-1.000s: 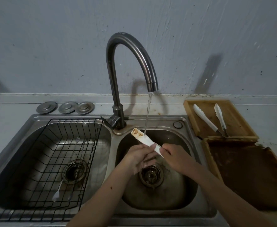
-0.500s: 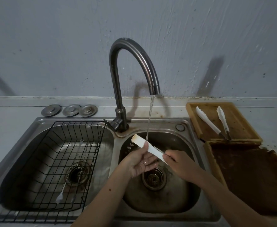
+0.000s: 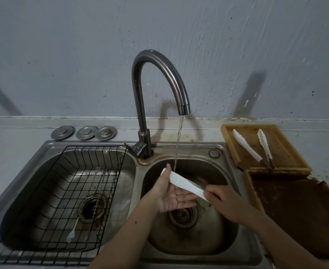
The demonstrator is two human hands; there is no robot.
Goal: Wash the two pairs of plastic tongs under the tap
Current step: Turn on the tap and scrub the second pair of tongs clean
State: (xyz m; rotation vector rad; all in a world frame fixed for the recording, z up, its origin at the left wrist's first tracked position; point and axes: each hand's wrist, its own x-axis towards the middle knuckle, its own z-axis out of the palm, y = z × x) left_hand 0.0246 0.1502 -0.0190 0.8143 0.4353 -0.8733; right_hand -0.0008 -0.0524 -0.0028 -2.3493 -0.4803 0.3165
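Over the right sink basin (image 3: 223, 239) a pair of white plastic tongs (image 3: 183, 182) lies slanted under the running tap (image 3: 159, 74), the water stream striking its upper end. My right hand (image 3: 223, 202) grips the tongs' lower end. My left hand (image 3: 171, 193) lies palm up under the tongs, fingers straight, its thumb against the upper tip. A second pair of white tongs (image 3: 255, 147) lies spread open on the small wooden tray (image 3: 288, 152) at the right.
A black wire rack (image 3: 43, 220) sits in the left basin with thin utensils (image 3: 78, 220) lying in it. Three metal sink plugs (image 3: 84, 132) rest on the counter behind. A larger brown tray (image 3: 295, 214) lies right of the sink.
My left hand has opened flat, palm up, under the tongs and slid toward their upper end. The tongs' tip has moved under the water stream. The camera has tilted slightly.
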